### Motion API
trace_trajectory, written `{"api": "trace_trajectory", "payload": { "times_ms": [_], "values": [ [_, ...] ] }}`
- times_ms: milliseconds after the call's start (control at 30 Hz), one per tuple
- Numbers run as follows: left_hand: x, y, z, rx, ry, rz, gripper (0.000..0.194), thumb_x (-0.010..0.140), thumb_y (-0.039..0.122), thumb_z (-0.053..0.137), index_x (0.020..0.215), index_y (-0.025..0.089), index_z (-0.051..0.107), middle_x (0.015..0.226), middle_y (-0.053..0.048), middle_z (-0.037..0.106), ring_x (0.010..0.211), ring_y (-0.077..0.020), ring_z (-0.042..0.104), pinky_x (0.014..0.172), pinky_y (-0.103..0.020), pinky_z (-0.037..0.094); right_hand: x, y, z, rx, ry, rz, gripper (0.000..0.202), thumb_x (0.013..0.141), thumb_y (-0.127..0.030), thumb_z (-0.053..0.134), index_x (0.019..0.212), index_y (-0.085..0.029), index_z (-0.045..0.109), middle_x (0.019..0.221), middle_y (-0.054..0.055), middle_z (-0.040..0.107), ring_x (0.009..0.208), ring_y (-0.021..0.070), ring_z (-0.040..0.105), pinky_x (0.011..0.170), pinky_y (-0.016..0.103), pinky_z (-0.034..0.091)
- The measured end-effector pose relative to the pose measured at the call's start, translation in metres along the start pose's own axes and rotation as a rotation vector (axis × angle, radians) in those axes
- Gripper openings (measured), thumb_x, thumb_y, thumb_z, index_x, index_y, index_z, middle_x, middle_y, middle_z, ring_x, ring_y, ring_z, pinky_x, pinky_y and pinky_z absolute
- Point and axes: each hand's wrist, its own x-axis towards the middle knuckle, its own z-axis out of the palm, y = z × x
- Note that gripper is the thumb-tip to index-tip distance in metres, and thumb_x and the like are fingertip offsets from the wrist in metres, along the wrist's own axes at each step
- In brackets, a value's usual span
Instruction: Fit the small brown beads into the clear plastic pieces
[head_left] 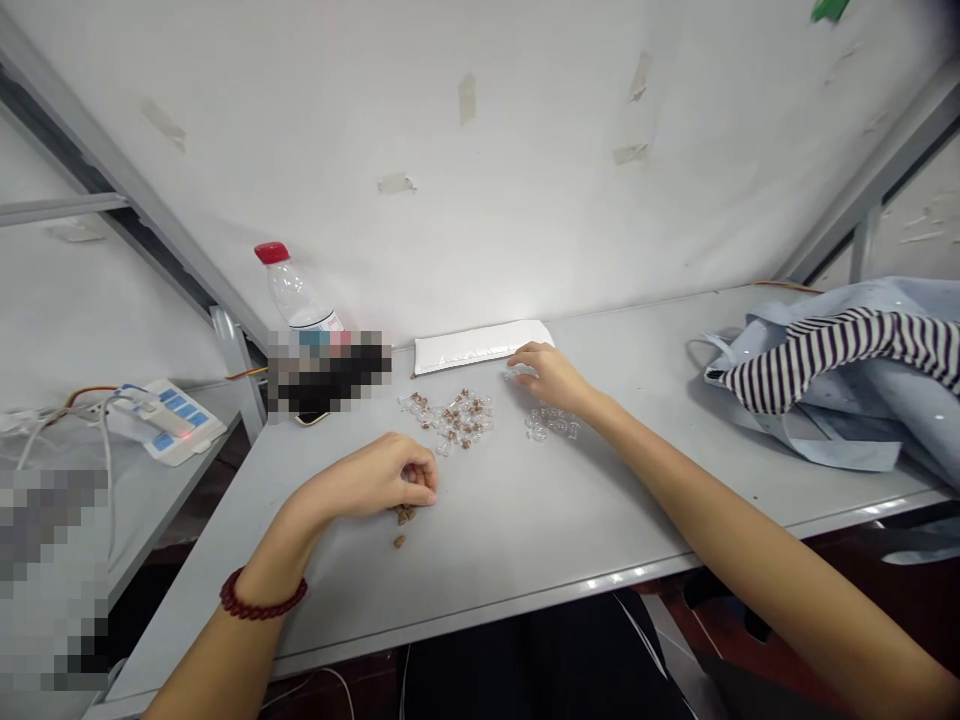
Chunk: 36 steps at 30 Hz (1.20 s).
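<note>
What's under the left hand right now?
The left hand rests curled on the table. A few small brown corks show at its fingertips; anything inside the curled fingers is covered.

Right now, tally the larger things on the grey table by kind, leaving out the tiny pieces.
Clear plastic bottle with red cap: 1
Flat white paper packet: 1
Striped and pale blue cloth bundle: 1
Hands, left hand and right hand: 2
Total: 5
</note>
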Motion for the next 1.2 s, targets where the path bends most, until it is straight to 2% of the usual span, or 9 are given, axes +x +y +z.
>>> {"api": "trace_trajectory", "payload": {
  "times_ms": [100,200,367,533,700,833,967,1067,1200],
  "values": [
    [0.002,0.001,0.001,-0.075,0.067,0.000,0.015,0.074,0.030,0.058,0.072,0.017,0.066,0.064,0.000,0.062,0.062,-0.0142,0.055,0.060,-0.024,0.042,0.001,-0.002,0.003,-0.072,-0.049,0.021,0.027,0.085,-0.009,0.052,0.107,-0.014,0.068,0.115,0.013,0.064,0.108,0.0264,0.054,0.090,0.036,0.041],
    [0.004,0.001,0.002,-0.163,0.212,-0.026,0.014,0.071,0.029,0.061,0.071,0.016,0.064,0.070,-0.002,0.065,0.066,-0.0159,0.058,0.061,-0.026,0.044,-0.001,-0.007,0.002,-0.087,-0.089,0.010,0.027,0.086,-0.008,0.049,0.104,-0.013,0.069,0.107,0.013,0.067,0.106,0.0258,0.054,0.087,0.034,0.040],
    [0.007,0.001,0.002,-0.346,0.389,0.009,0.014,0.069,0.030,0.065,0.071,0.016,0.062,0.080,-0.005,0.069,0.077,-0.0185,0.063,0.072,-0.029,0.049,-0.004,-0.013,0.002,-0.031,-0.083,-0.046,0.025,0.084,-0.008,0.050,0.101,-0.012,0.069,0.103,0.015,0.064,0.101,0.0255,0.055,0.082,0.033,0.040],
    [0.012,0.001,0.003,-0.389,0.442,0.060,0.019,0.072,0.035,0.067,0.075,0.016,0.065,0.078,-0.004,0.069,0.076,-0.0181,0.064,0.074,-0.031,0.050,-0.005,-0.012,0.002,0.081,-0.064,-0.072,0.033,0.079,0.003,0.043,0.097,-0.011,0.067,0.101,0.013,0.063,0.085,0.0186,0.058,0.074,0.029,0.042],
    [0.017,0.002,0.008,-0.508,0.536,0.091,0.025,0.068,0.036,0.073,0.081,0.016,0.064,0.081,-0.003,0.068,0.077,-0.0171,0.064,0.073,-0.030,0.051,-0.011,-0.032,-0.006,0.389,-0.015,-0.082,0.021,0.080,-0.003,0.050,0.091,-0.013,0.064,0.094,0.009,0.064,0.081,0.0156,0.057,0.073,0.029,0.045],
    [0.017,0.004,0.011,-0.599,0.561,0.136,0.026,0.066,0.034,0.076,0.075,0.015,0.061,0.075,-0.001,0.066,0.072,-0.0159,0.063,0.071,-0.030,0.051,-0.019,-0.053,-0.008,0.673,-0.157,-0.094,0.016,0.079,-0.007,0.052,0.089,-0.015,0.062,0.080,0.003,0.064,0.072,0.0131,0.058,0.071,0.030,0.047],
    [0.017,0.005,0.013,-0.627,0.603,0.169,0.025,0.065,0.033,0.078,0.073,0.015,0.061,0.072,-0.001,0.065,0.069,-0.0150,0.062,0.068,-0.029,0.050,-0.026,-0.065,-0.003,0.919,-0.290,-0.122,0.014,0.082,-0.008,0.051,0.091,-0.015,0.058,0.073,0.001,0.064,0.072,0.0132,0.061,0.075,0.032,0.048],
    [0.018,0.005,0.015,-0.643,0.580,0.189,0.023,0.066,0.032,0.077,0.073,0.016,0.063,0.073,-0.001,0.066,0.071,-0.0160,0.064,0.071,-0.030,0.051,-0.030,-0.072,0.001,0.946,-0.303,-0.141,0.013,0.082,-0.008,0.052,0.091,-0.015,0.058,0.075,0.002,0.065,0.074,0.0135,0.062,0.077,0.033,0.049],
    [0.017,0.004,0.014,-0.634,0.560,0.187,0.021,0.066,0.031,0.077,0.072,0.016,0.064,0.073,-0.001,0.067,0.071,-0.0159,0.064,0.072,-0.031,0.052,-0.034,-0.080,0.003,0.778,-0.191,-0.204,0.012,0.080,-0.007,0.055,0.086,-0.015,0.061,0.082,0.003,0.063,0.075,0.0131,0.060,0.073,0.031,0.048]
  ]
}}
